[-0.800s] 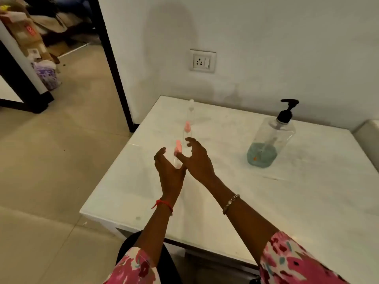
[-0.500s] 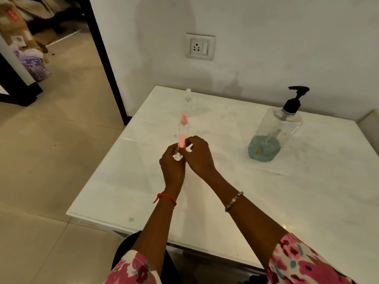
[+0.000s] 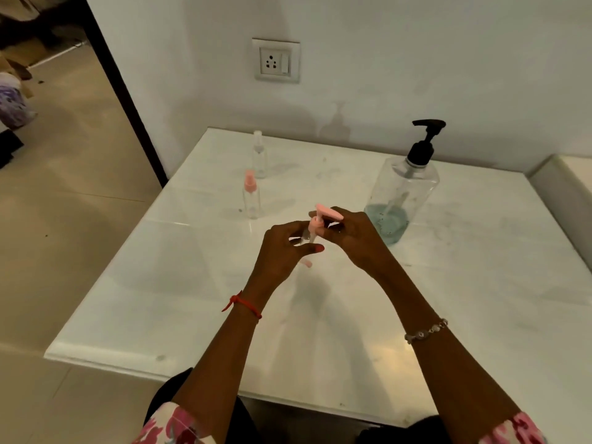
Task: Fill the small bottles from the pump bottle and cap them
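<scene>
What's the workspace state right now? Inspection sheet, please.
Surface: white table, faint smudges.
Job's things: pump bottle, low bluish liquid; pink-topped small bottle and clear-topped small bottle upright, far left.
Clutter: nothing seen.
Hands: left hand grips third small bottle; right hand pinches pink cap.
Cables: nothing seen.
Surroundings: wall socket; dark door frame at left.
</scene>
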